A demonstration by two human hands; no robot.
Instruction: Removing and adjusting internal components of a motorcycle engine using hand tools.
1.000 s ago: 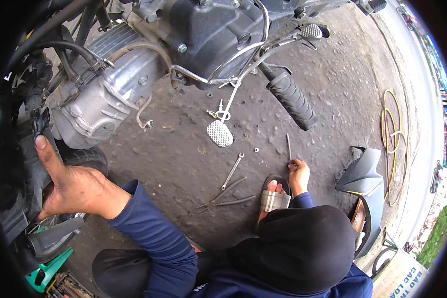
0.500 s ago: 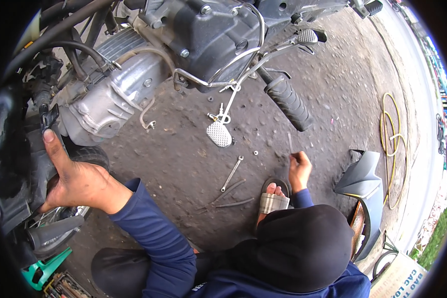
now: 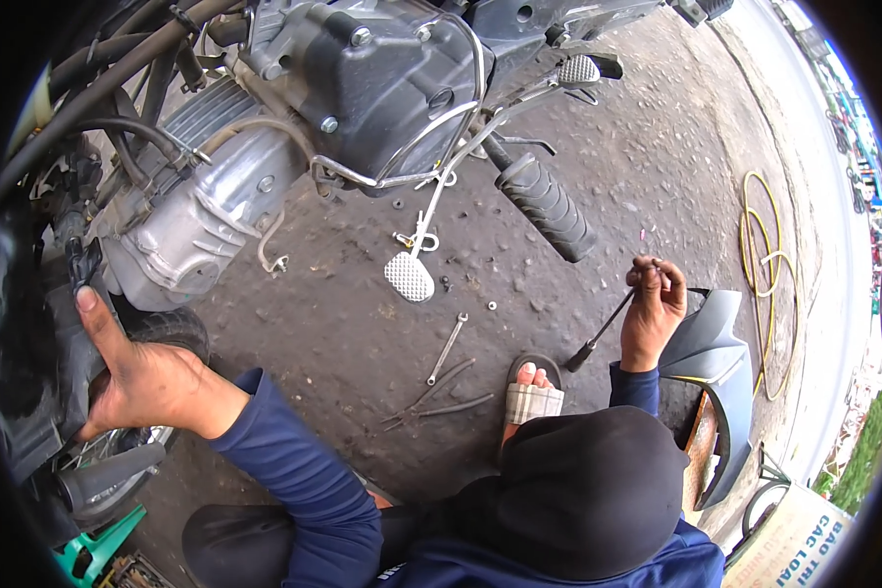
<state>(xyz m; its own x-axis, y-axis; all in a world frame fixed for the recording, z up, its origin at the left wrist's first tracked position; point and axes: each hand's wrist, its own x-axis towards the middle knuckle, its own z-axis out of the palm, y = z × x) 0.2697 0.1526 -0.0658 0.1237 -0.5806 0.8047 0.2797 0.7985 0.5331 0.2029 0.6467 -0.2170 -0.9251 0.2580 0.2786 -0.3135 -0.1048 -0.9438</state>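
Observation:
At the left, my left hand (image 3: 157,387) is wrapped round the edge of a black plastic panel (image 3: 34,367) on the motorcycle, thumb on its front, other fingers hidden behind it. My right hand (image 3: 654,309) is raised right of my sandalled foot. It pinches a screwdriver (image 3: 610,328) by the thin shaft, with the dark handle hanging down to the left; a small thing at the fingertips is too small to make out. A combination wrench (image 3: 448,349) lies on the ground between my hands, beside dark rubber hoses (image 3: 458,404).
The engine (image 3: 363,88) fills the upper left, with a white-treaded brake pedal (image 3: 409,277) and a rubber footpeg (image 3: 549,211) jutting out. A grey fairing piece (image 3: 712,377) stands at the right, near a coiled yellow hose (image 3: 772,274). A nut (image 3: 492,306) lies on the ground.
My right hand has risen from beside the foot toward the right and now shows the screwdriver. My left hand keeps its grip on the panel. The whole view has shifted slightly.

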